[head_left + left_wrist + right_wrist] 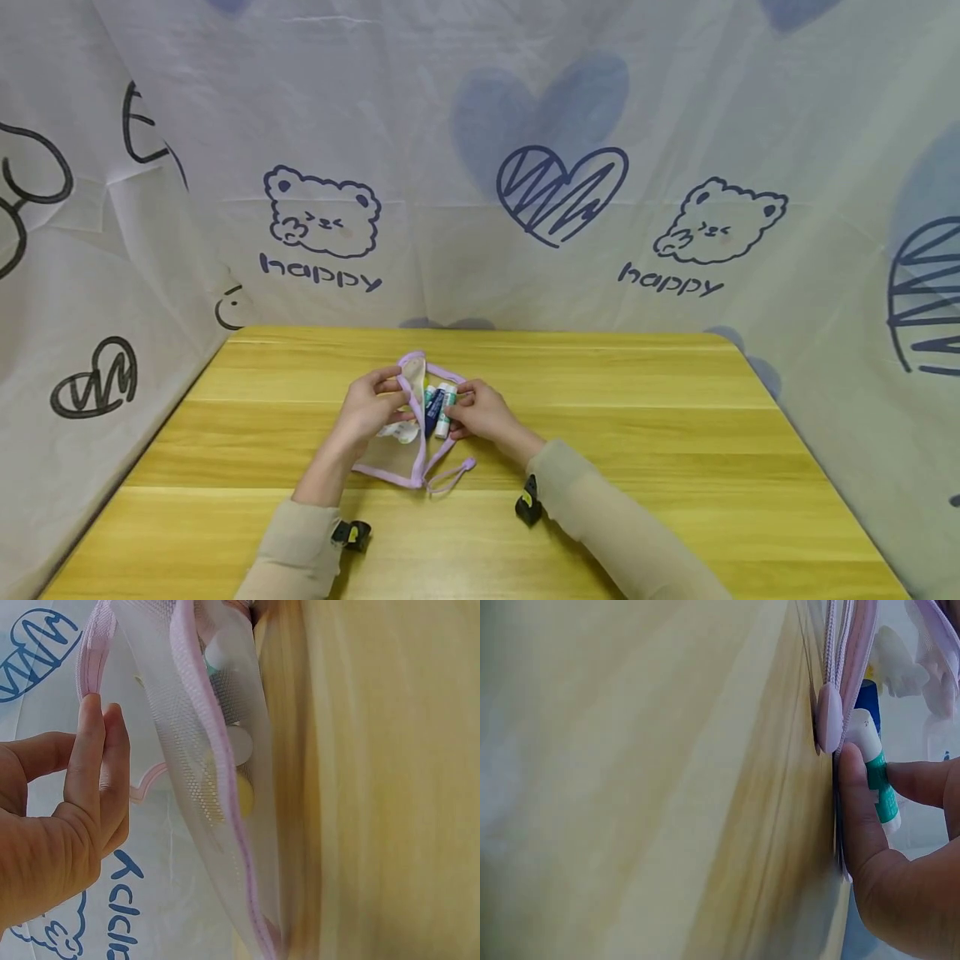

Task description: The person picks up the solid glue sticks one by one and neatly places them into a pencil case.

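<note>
A see-through mesh pouch (390, 460) with lavender edging lies on the table, its mouth spread apart. At the pouch's left side, my left hand (367, 410) holds the lavender edge (94, 664) of the opening by the fingertips. My right hand (486, 412) pinches a white-and-green stick tube (883, 776) between thumb and finger, at the right side of the mouth. Right beside that tube is a dark blue tube (433, 411). Through the mesh in the left wrist view, white round ends (240, 745) and a yellow one (245, 793) show.
The wooden table (637, 500) carries the pouch near its middle. A lavender strap (450, 477) trails from the pouch toward me. A printed cloth (450, 250) hangs behind and at both sides. Black wrist cameras (528, 500) sit at both cuffs.
</note>
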A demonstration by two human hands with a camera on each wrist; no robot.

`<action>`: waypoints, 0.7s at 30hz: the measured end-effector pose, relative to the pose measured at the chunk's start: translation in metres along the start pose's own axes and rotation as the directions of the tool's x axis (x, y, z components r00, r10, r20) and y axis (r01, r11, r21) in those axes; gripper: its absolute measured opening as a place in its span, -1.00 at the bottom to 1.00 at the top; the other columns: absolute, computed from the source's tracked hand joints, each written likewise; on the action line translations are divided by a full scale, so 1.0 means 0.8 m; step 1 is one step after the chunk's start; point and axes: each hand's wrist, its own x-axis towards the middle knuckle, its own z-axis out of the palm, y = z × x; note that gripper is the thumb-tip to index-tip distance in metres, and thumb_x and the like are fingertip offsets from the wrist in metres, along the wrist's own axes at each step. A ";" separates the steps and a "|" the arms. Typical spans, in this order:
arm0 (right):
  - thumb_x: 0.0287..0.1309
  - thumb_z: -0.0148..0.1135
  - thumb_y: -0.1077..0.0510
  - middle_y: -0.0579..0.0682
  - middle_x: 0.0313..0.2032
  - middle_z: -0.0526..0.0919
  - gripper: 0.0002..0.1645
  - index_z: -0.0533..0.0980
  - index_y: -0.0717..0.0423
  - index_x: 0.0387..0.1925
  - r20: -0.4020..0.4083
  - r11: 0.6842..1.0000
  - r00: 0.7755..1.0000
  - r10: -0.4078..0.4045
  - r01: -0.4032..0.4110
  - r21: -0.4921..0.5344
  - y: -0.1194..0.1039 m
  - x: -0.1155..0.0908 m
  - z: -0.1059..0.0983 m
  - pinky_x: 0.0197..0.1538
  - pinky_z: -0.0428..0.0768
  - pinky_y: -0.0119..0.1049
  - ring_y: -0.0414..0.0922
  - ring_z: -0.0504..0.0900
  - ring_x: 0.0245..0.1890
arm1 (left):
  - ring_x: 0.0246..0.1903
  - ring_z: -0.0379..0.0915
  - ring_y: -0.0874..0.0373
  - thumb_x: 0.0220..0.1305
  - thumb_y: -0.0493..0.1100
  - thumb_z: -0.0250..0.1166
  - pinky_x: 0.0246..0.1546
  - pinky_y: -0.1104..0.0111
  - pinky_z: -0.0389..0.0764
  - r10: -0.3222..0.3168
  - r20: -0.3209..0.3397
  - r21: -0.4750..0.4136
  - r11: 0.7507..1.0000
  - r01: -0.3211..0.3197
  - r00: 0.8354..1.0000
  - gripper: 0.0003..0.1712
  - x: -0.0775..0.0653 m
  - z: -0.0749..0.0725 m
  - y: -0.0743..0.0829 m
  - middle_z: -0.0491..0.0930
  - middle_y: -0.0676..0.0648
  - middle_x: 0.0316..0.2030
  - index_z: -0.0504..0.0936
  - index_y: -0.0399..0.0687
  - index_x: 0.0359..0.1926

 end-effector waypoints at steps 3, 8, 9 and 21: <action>0.31 0.33 0.36 0.20 -0.15 0.61 -0.41 0.34 0.41 0.29 -0.002 1.000 1.000 0.005 -0.005 -0.004 -0.001 0.002 0.000 -0.37 0.86 -0.26 -0.13 0.68 -0.54 | -0.24 0.59 0.10 0.41 -0.51 0.14 -0.15 0.34 0.86 0.004 0.001 -0.001 1.000 -0.004 1.000 -0.34 0.001 0.000 0.000 0.44 -0.41 0.10 0.22 -0.51 0.49; 0.29 0.35 0.37 0.19 -0.18 0.61 -0.41 0.35 0.44 0.27 0.005 1.000 1.000 0.009 -0.009 -0.028 0.001 0.003 0.002 -0.38 0.86 -0.28 -0.14 0.66 -0.55 | -0.20 0.59 0.07 0.42 -0.51 0.13 -0.11 0.32 0.86 0.003 0.008 -0.002 1.000 -0.003 1.000 -0.33 0.000 0.000 -0.002 0.44 -0.43 0.11 0.20 -0.52 0.49; 0.29 0.35 0.37 0.18 -0.19 0.61 -0.41 0.35 0.44 0.27 0.007 0.999 1.000 0.010 -0.009 -0.037 0.001 0.003 0.002 -0.38 0.86 -0.28 -0.14 0.66 -0.55 | -0.20 0.60 0.07 0.42 -0.50 0.13 -0.11 0.32 0.85 0.000 0.007 0.000 1.000 0.000 1.000 -0.33 -0.001 0.000 -0.003 0.44 -0.42 0.12 0.20 -0.51 0.50; 0.28 0.36 0.36 0.15 -0.26 0.61 -0.43 0.36 0.42 0.25 0.012 0.997 1.000 0.015 -0.014 -0.074 -0.003 0.008 0.002 -0.42 0.85 -0.28 -0.13 0.65 -0.55 | -0.24 0.60 0.10 0.40 -0.50 0.15 -0.14 0.34 0.86 0.006 -0.003 0.006 1.000 -0.006 1.000 -0.32 0.001 0.000 -0.001 0.44 -0.40 0.11 0.21 -0.48 0.50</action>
